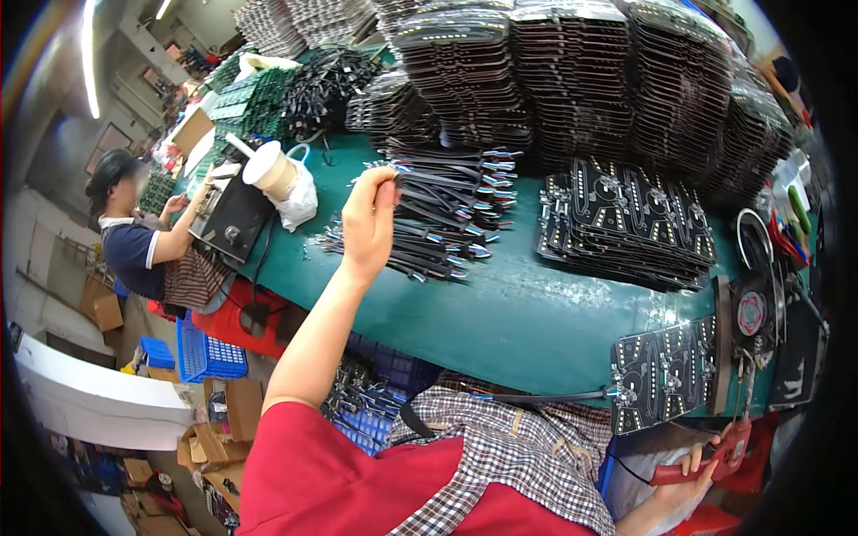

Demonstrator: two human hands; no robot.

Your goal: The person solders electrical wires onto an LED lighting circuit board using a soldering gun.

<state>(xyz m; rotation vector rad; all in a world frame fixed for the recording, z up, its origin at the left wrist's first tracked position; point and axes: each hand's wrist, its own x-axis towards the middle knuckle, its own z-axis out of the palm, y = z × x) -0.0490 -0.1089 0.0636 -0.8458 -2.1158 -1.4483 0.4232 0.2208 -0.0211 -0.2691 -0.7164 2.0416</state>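
My left hand (368, 219) is reached out over a pile of black flat cables (442, 201) with stripped, coloured wire ends. Its thumb and fingers are closed at the near-left end of one cable. Low at the right, my right hand (686, 478) grips a red soldering gun (728, 454), its tip pointing up beside the table edge. Just left of that tip, a black circuit board (663, 371) with rows of small light-coloured LEDs lies at the front edge. A black cable (536, 396) runs left from this board across my checked apron.
Stacked black boards (626, 223) lie at centre right; taller stacks (572, 80) line the back. A solder-wire spool (270, 172) stands left of the cables. At far right is a round fan-like device (755, 313). Another person (134, 232) sits at the left by a black box (234, 219).
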